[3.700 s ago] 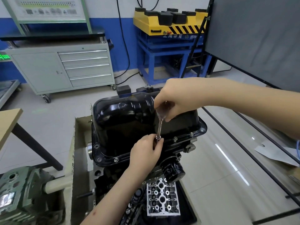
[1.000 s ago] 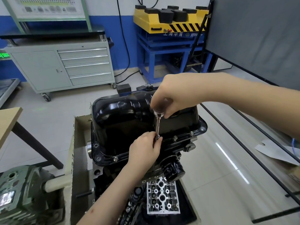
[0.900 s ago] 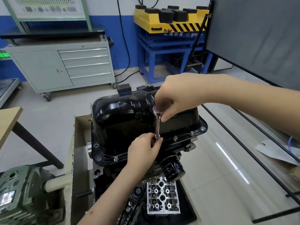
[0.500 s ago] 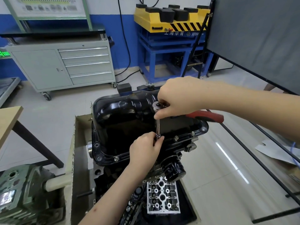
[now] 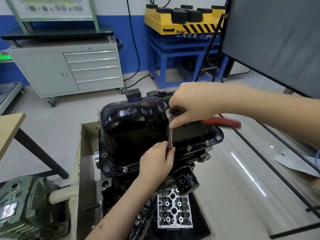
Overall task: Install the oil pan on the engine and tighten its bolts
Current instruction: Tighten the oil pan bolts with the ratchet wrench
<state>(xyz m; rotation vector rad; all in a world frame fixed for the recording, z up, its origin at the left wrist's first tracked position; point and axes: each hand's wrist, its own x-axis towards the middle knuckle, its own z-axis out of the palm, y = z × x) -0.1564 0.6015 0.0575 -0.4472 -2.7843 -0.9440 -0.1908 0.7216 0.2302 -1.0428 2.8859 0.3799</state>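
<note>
A glossy black oil pan sits on top of the engine block. Silver bolts stand along its near flange, such as one bolt to the right and another to the left. A ratchet with a red handle stands upright over the flange on a thin steel extension. My right hand grips the ratchet head from above. My left hand pinches the socket end of the extension at the flange, hiding the bolt beneath it.
A black oil filter juts from the engine's near side, with a silver cylinder head below it. A cardboard box wall stands left of the engine. A grey drawer cabinet and a yellow-and-blue lift stand are behind.
The ratchet's red handle has swung out to the right from under my right hand. My left hand stays at the socket on the flange.
</note>
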